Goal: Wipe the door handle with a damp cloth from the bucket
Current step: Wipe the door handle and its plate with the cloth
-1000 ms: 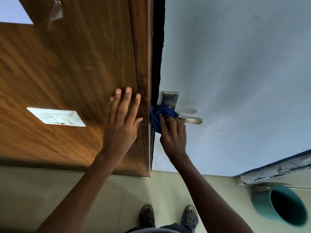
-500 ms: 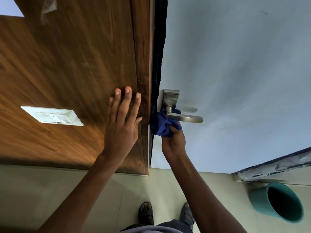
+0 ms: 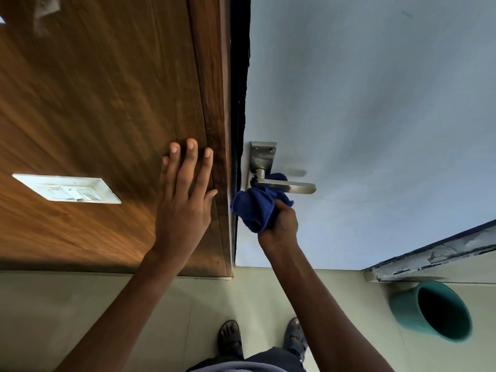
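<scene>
I see my right hand (image 3: 280, 224) clenched around the bunched blue cloth (image 3: 256, 208), pressing it up against the base of the metal door handle (image 3: 287, 187) from below. My left hand (image 3: 185, 200) lies flat and released on the wooden panel (image 3: 107, 103), just beside the handle. The teal bucket (image 3: 432, 311) sits on the floor, well apart to my right.

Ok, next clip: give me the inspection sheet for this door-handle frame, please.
Surface: pale blue door beside wood panel; tiled floor.
Job's things: metal door handle; blue cloth bunched against its base; teal bucket on the floor, at the right.
Clutter: nothing seen.
Grippers: left hand flat on the wood panel; right hand grips the cloth.
Cables: nothing seen.
Surroundings: white switch plate; sandalled feet.
</scene>
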